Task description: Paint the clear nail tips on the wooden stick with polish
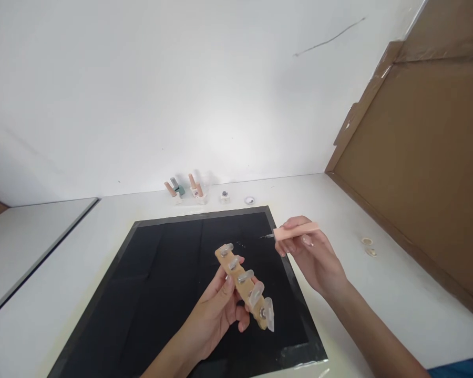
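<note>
In my left hand (223,312) is a tan nail tip stand (242,289), tilted over the black mat. Several clear false nails (256,294) stick up from it in a row on small metallic mounts. My right hand (313,257) pinches the pink cap of a nail polish brush (297,230), up and to the right of the stand. Its thin bristle end points left and is apart from the nails. Both hands are closed around what they hold.
Several nail polish bottles (195,190) stand behind the black mat (161,283). Near them are an uncapped bottle (224,197) and a small round dish (249,200). Two small round pieces (370,252) lie right. A brown cardboard panel (418,173) borders the white table on that side.
</note>
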